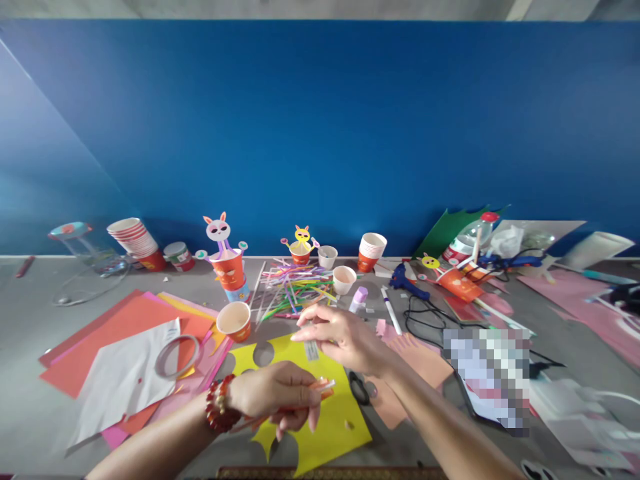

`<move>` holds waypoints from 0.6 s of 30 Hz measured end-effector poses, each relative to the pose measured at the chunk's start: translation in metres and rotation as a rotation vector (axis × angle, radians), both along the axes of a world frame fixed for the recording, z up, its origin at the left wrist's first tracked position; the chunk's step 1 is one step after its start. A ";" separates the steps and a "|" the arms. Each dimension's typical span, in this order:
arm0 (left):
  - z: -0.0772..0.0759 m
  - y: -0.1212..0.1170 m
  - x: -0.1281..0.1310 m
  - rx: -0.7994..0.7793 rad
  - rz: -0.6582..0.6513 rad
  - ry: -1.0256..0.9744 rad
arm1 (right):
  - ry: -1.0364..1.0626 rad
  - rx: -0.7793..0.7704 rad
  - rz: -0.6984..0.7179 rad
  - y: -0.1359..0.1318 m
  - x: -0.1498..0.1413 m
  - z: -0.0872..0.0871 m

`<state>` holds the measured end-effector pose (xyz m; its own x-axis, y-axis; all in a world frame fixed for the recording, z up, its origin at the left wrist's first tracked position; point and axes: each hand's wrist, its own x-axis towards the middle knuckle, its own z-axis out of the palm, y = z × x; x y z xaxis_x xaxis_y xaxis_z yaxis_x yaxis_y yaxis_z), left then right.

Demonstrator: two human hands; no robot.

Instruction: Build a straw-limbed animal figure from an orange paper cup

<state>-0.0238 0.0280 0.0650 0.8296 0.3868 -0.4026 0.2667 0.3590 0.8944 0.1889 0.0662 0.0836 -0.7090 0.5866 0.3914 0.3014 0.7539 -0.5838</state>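
My left hand [277,395] is closed on an orange straw [324,388] with a white tip, held over a yellow paper sheet [320,427] with round holes cut in it. My right hand [340,333] reaches forward with its fingers stretched out and apart, just short of a heap of coloured straws [293,287]. A small strip of tape or paper hangs under its fingers; I cannot tell if it is held. An orange paper cup [234,321] stands left of the right hand.
Orange, pink and white paper sheets [125,353] and a tape ring [176,357] lie at left. Cup animals [227,263], cup stacks [371,251], a marker [390,310], a blue glue gun [406,280] with cables and scissors [359,388] crowd the grey table [30,320]. A blue wall stands behind.
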 end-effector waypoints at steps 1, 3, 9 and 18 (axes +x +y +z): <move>-0.001 0.000 0.000 0.005 -0.005 0.005 | -0.014 0.018 0.004 -0.001 -0.001 0.001; -0.003 -0.001 0.000 0.017 -0.008 0.008 | -0.031 0.042 0.010 -0.002 -0.001 0.003; -0.007 0.000 0.000 0.001 -0.026 0.006 | -0.028 0.075 0.009 -0.004 -0.001 0.005; -0.008 0.001 0.004 -0.049 -0.047 -0.011 | -0.046 0.156 0.033 -0.009 -0.002 0.012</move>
